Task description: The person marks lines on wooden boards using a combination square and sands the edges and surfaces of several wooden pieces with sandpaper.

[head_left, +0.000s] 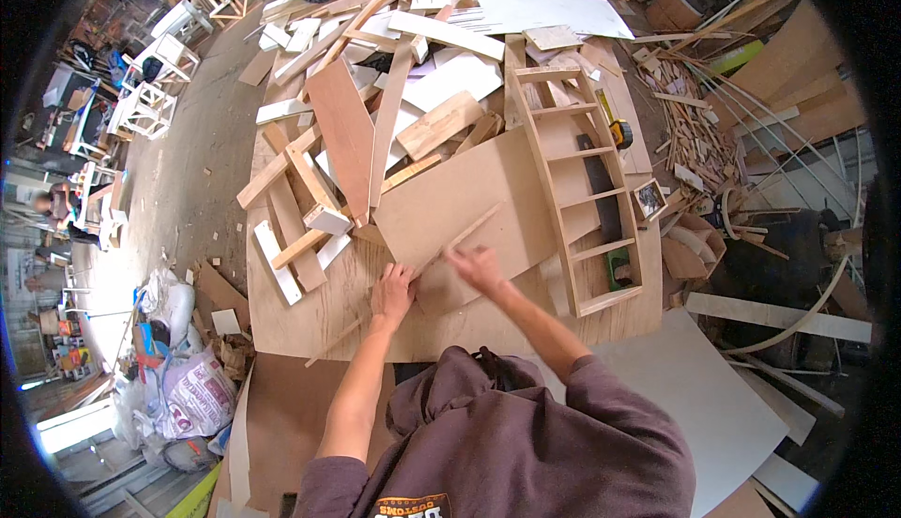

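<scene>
A brown wooden panel (511,185) lies flat at the middle of the worktable, turned at an angle. Across it runs a thin wooden strip (477,225), slanting down to the left past the panel's near corner. My left hand (392,293) is at that corner, fingers bent and pressed together on the strip. Over the panel, just right of the strip, is my right hand (477,269). Its fingers are curled in and slightly blurred; what they pinch, if anything, cannot be made out.
A wooden frame with crosspieces (563,197) stands right of the panel, with a handsaw (601,185) showing through it and a tape measure (620,134) beside it. Offcuts and boards (343,129) pile up on the far and left side. A plastic sack (197,396) sits on the floor left.
</scene>
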### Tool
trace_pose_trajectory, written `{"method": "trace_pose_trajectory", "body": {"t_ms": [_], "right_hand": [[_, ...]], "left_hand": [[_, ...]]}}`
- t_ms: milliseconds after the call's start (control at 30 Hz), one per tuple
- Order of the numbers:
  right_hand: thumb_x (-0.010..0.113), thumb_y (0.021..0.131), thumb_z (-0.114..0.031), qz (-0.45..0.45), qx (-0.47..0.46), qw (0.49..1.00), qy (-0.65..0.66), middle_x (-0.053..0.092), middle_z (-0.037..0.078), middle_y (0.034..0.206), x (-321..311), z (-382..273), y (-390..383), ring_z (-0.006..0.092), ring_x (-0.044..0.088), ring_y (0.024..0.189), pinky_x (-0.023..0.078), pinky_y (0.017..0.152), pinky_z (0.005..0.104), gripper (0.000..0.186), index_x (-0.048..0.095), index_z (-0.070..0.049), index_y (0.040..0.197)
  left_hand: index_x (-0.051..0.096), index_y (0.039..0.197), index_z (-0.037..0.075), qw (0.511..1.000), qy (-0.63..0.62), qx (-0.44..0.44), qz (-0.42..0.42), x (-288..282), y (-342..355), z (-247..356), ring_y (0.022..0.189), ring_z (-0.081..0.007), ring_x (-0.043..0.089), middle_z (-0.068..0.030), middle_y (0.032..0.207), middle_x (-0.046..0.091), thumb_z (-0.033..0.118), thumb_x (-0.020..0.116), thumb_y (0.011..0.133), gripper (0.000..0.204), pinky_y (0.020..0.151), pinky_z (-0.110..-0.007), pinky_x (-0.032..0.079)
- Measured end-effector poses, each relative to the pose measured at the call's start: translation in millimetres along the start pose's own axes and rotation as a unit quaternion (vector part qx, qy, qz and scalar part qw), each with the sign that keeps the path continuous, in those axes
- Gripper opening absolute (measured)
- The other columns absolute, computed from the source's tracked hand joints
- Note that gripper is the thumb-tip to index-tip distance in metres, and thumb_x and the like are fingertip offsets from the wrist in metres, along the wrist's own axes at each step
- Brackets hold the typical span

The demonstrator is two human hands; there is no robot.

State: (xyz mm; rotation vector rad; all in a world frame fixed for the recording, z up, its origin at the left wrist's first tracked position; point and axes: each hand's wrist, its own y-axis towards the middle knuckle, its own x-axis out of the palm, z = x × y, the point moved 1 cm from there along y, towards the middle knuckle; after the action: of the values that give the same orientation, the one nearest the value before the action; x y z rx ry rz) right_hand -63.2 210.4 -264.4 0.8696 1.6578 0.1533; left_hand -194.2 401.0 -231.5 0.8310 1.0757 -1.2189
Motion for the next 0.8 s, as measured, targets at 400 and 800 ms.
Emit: {"method": "trace_pose_trajectory", "body": {"t_ms": [400,800], "right_hand": [[0.065,0.08,-0.009,-0.051,0.092,0.994,-0.018,0.067,0.011,0.08,-5,12,9,0.0279,0.064,0.056,0.044,0.047,0.0425,0.03,0.063,-0.016,0.109],[0.061,0.08,-0.002,-0.02,0.186,0.982,0.0,0.067,0.013,0.078,4,22,-6,0.0313,0.061,0.053,0.047,0.051,0.043,0.036,0.065,-0.014,0.114]], "left_hand": [[0.064,0.111,0.013,1.0,0.005,-0.008,0.004,1,0,5,0.102,-0.0251,0.06,-0.0042,0.101,0.06,0.022,0.066,0.089,0.023,0.077,-0.042,0.057],[0.063,0.111,0.013,1.0,-0.008,-0.013,-0.009,2,-1,8,0.103,-0.0262,0.06,-0.0056,0.105,0.059,0.017,0.066,0.087,0.025,0.079,-0.043,0.056]]}}
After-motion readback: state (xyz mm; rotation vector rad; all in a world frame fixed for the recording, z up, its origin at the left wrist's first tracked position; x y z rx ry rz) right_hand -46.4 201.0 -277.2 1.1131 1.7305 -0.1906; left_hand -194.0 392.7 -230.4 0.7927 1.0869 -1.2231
